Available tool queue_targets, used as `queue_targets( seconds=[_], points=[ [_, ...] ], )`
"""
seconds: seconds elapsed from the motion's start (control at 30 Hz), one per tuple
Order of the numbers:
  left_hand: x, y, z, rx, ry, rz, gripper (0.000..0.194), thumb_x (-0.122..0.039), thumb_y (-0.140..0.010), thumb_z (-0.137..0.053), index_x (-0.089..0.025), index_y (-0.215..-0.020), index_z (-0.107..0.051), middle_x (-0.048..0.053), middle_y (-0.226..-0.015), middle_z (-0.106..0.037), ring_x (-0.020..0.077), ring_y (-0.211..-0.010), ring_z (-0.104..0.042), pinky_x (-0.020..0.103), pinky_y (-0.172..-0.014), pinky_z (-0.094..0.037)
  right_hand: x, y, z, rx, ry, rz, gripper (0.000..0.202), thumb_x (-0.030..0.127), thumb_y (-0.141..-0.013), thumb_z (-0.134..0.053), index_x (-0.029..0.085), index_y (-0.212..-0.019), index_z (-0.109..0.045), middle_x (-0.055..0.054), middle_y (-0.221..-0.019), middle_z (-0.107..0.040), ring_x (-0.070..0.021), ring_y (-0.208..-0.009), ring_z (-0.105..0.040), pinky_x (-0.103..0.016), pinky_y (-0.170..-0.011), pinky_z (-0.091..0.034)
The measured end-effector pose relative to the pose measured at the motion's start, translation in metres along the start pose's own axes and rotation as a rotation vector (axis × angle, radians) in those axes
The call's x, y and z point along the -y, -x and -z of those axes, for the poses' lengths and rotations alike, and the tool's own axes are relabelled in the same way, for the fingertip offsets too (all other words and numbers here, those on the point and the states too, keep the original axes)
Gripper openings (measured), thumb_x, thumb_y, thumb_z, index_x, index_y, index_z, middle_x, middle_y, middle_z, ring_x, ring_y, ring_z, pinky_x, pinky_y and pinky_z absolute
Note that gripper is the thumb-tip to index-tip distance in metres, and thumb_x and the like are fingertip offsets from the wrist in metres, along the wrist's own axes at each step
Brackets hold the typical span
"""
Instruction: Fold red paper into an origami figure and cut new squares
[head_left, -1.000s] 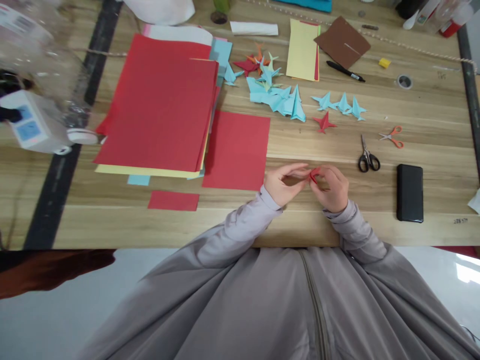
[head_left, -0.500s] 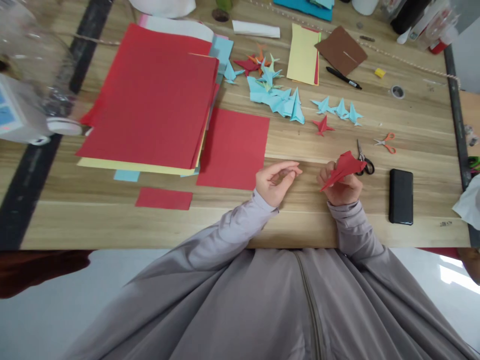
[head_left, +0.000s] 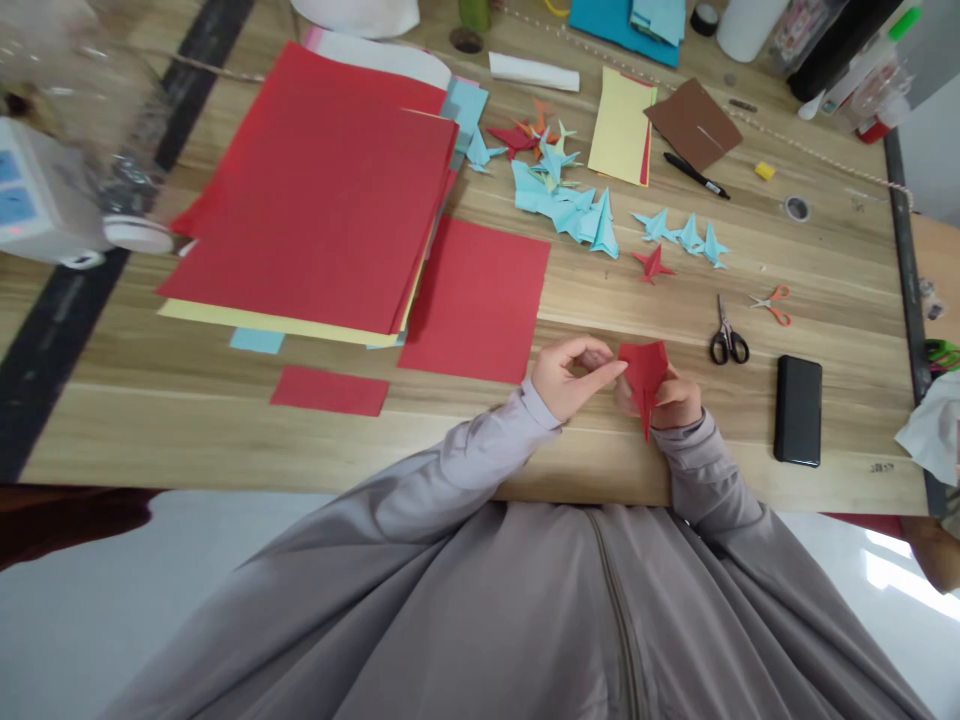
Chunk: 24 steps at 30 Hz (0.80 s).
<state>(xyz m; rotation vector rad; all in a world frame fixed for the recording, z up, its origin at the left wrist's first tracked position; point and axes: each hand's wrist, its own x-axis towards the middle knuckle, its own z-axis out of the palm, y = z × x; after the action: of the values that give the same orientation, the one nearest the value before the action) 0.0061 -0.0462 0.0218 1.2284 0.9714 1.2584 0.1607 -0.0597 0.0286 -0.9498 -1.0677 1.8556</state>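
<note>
My right hand grips a red folded paper, partly made into an origami shape, with a wide flat top and a narrow point hanging downward. My left hand reaches in from the left, thumb and fingers pinched at the paper's left edge. Above them lies a small red origami crane, near a row of light blue cranes. Black-handled scissors rest to the right of my right hand. A large red paper square lies beyond my left hand.
A stack of large red sheets fills the left side. Near the front edge is a small red strip. To the right lie orange scissors and a black power bank or phone. Light blue folded papers, a pen and brown paper sit farther back.
My right hand has moved left and turned the red folded paper so its point faces down. My left hand has come right to the paper's edge. The camera view shifted slightly.
</note>
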Motion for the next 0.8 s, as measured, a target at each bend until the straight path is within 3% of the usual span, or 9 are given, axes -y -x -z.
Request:
queue_targets(
  seconds=[0.1,0.2,0.4,0.53,0.7,0.8],
  points=[
    [0.001,-0.002,-0.001,0.041,0.040,0.054,0.026,-0.036,-0.065,-0.077,-0.017,-0.059,-0.061,-0.004,-0.051,-0.053,0.0081,-0.048,-0.046,0.022,-0.048,-0.037,-0.006,0.000,-0.001,0.078,-0.032,-0.061,0.019,0.031,-0.051,-0.052,0.021,-0.066,-0.048,0.004,-0.044,-0.043,-0.0107,-0.033,-0.035,-0.025,-0.032,-0.029],
    [0.000,-0.002,0.000,0.050,0.082,0.086,0.028,-0.036,-0.067,-0.075,-0.017,-0.055,-0.059,-0.003,-0.050,-0.053,0.0083,-0.048,-0.045,0.023,-0.048,-0.035,-0.007,0.000,-0.002,0.089,-0.082,-0.088,0.018,0.030,-0.052,-0.051,0.020,-0.067,-0.048,0.004,-0.045,-0.042,-0.0099,-0.034,-0.032,-0.025,-0.033,-0.028],
    [0.006,-0.009,0.009,0.006,0.237,0.162,0.014,-0.030,-0.069,-0.069,-0.017,-0.063,-0.066,-0.002,-0.049,-0.058,0.0106,-0.045,-0.052,0.025,-0.049,-0.041,-0.001,0.000,0.001,0.168,-0.176,-0.090,0.017,0.029,-0.057,-0.050,0.020,-0.071,-0.048,0.007,-0.043,-0.029,-0.0086,-0.033,-0.022,-0.025,-0.033,-0.025],
    [0.010,-0.012,0.011,-0.026,0.346,0.206,0.013,-0.028,-0.069,-0.067,-0.016,-0.073,-0.070,0.000,-0.060,-0.064,0.0109,-0.054,-0.057,0.024,-0.055,-0.045,-0.002,0.000,0.003,0.270,-0.394,-0.198,0.016,0.023,-0.055,-0.052,0.018,-0.070,-0.049,0.007,-0.046,-0.032,-0.0070,-0.036,-0.023,-0.021,-0.034,-0.022],
    [0.004,-0.010,0.009,0.202,0.380,0.174,0.032,-0.023,-0.063,-0.073,-0.017,-0.094,-0.072,0.003,-0.082,-0.069,0.0145,-0.075,-0.062,0.025,-0.069,-0.047,-0.008,0.000,0.004,0.393,-0.473,-0.332,0.016,0.019,-0.053,-0.050,0.016,-0.069,-0.051,0.005,-0.046,-0.036,-0.0067,-0.036,-0.025,-0.020,-0.034,-0.021],
    [-0.002,-0.009,0.009,0.280,0.271,0.145,0.019,-0.021,-0.065,-0.070,-0.016,-0.082,-0.073,0.002,-0.074,-0.067,0.0129,-0.068,-0.058,0.024,-0.063,-0.043,-0.011,-0.001,0.003,0.438,-0.480,-0.400,0.017,0.018,-0.052,-0.050,0.015,-0.069,-0.052,0.004,-0.047,-0.038,-0.0064,-0.036,-0.026,-0.020,-0.034,-0.020]
  ],
)
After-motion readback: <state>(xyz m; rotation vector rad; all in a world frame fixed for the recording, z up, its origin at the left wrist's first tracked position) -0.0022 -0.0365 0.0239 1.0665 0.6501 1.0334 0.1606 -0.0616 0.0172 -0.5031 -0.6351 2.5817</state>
